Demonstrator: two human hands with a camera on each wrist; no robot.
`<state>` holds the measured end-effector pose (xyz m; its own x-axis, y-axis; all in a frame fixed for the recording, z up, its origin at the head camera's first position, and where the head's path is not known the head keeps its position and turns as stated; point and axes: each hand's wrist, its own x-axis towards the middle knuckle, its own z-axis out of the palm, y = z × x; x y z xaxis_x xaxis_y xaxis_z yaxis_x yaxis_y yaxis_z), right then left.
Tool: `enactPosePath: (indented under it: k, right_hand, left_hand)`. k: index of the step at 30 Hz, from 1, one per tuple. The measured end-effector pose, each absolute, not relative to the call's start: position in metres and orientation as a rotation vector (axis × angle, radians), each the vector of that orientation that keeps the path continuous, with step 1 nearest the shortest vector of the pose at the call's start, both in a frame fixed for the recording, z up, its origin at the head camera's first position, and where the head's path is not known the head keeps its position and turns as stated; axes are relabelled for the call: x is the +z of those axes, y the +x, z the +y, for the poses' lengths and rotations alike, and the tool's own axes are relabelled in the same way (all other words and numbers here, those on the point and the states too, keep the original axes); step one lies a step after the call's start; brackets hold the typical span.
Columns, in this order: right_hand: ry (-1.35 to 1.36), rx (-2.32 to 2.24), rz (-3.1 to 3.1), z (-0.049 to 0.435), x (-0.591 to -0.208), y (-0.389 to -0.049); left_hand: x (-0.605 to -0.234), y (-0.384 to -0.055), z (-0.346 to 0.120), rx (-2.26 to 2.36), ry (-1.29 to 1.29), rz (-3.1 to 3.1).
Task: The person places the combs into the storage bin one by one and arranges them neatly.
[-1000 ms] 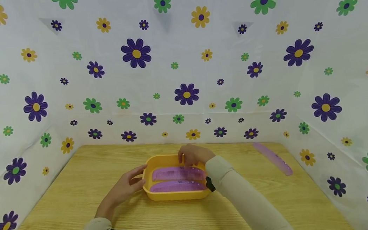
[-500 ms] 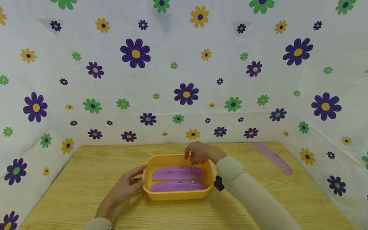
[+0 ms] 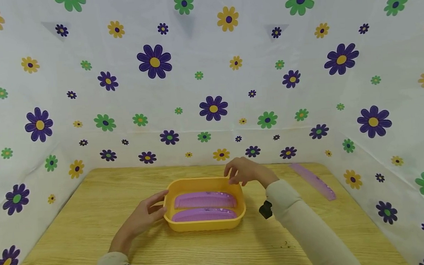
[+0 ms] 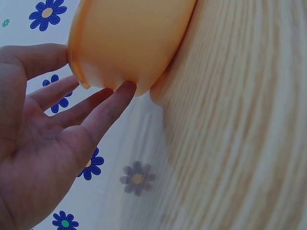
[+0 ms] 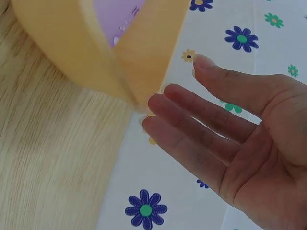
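A yellow plastic basket [image 3: 206, 225] stands on the table with two purple combs in it, a rear comb [image 3: 205, 199] and a front comb [image 3: 204, 214]. Both lie flat, one behind the other, teeth facing the front. My left hand [image 3: 144, 213] touches the basket's left end; in the left wrist view its extended fingers [image 4: 111, 108] rest against the outer wall. Over the basket's back right corner hovers my right hand [image 3: 246, 171], holding nothing. The right wrist view shows that palm [image 5: 268, 172] bare and its fingers loosely extended near the rim.
Another purple comb [image 3: 314, 181] lies slantwise on the wooden table [image 3: 205, 254], toward its back right. White cloth [image 3: 209, 88] printed with flowers rises behind the table and on both sides. Small dark specks [image 3: 286, 244] show on the table beside the right sleeve.
My right hand has drawn back from the rear comb, rising and moving right to the basket's corner. The left hand stays at the basket's left end. The combs keep their places.
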<state>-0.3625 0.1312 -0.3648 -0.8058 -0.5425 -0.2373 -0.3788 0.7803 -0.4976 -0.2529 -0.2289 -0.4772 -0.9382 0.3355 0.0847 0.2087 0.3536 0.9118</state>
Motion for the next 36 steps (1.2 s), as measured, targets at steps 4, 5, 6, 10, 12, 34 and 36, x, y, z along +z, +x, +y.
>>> enactPosePath:
  k: [4, 5, 6, 10, 12, 34, 36]
  right_hand:
    - [-0.681, -0.63, 2.619, 0.144, -0.366, -0.363]
    - [-0.676, -0.632, 2.622, 0.148, -0.366, -0.363]
    - [-0.674, -0.63, 2.624, 0.151, -0.367, -0.363]
    - [-0.676, -0.622, 2.635, 0.167, -0.367, -0.361]
    - [-0.684, -0.616, 2.646, 0.175, -0.368, -0.36]
    - [-0.708, -0.622, 2.731, 0.269, -0.371, -0.348]
    - [-0.716, -0.634, 2.745, 0.277, -0.371, -0.347]
  left_hand:
    - [-0.478, -0.253, -0.229, 1.647, 0.493, 2.488]
    - [-0.478, -0.253, -0.229, 1.645, 0.491, 2.49]
    - [-0.478, -0.253, -0.229, 1.642, 0.489, 2.492]
    - [-0.478, -0.255, -0.229, 1.636, 0.494, 2.495]
    - [-0.479, -0.255, -0.229, 1.633, 0.497, 2.496]
    - [-0.481, -0.255, -0.23, 1.628, 0.534, 2.512]
    - [-0.481, -0.255, -0.231, 1.63, 0.536, 2.511]
